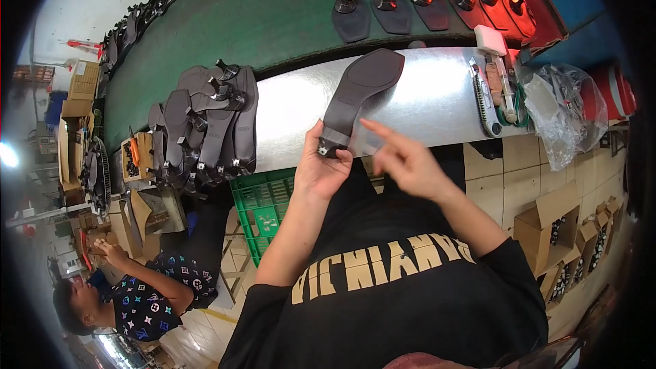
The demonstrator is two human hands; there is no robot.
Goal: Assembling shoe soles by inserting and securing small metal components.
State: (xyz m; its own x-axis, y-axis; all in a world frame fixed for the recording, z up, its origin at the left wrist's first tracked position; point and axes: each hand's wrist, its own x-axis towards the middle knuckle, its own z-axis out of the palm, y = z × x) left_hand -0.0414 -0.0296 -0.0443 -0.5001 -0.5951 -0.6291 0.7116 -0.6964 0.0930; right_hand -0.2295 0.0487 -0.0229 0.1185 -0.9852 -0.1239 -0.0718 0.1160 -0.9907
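Observation:
My left hand (324,168) grips a dark brown square-toed heeled sandal (354,93) by its heel end. The underside of its sole faces up and the toe points away to the right, above a shiny metal bench. Just right of the heel is my right hand (408,166), its index finger stretched toward the sandal and its other fingers bent and partly smeared. A pale translucent patch shows between this hand and the heel; I cannot make out what it is. To the left lies a pile of similar dark sandals (212,119), overlapping each other.
Beyond the metal bench (437,106) runs a green belt (273,10) with several sandals (385,3) along its far right. A utility knife (484,106) and clear plastic bag (557,106) lie at right. A green crate (263,215) stands below. Another person (147,294) is at lower left.

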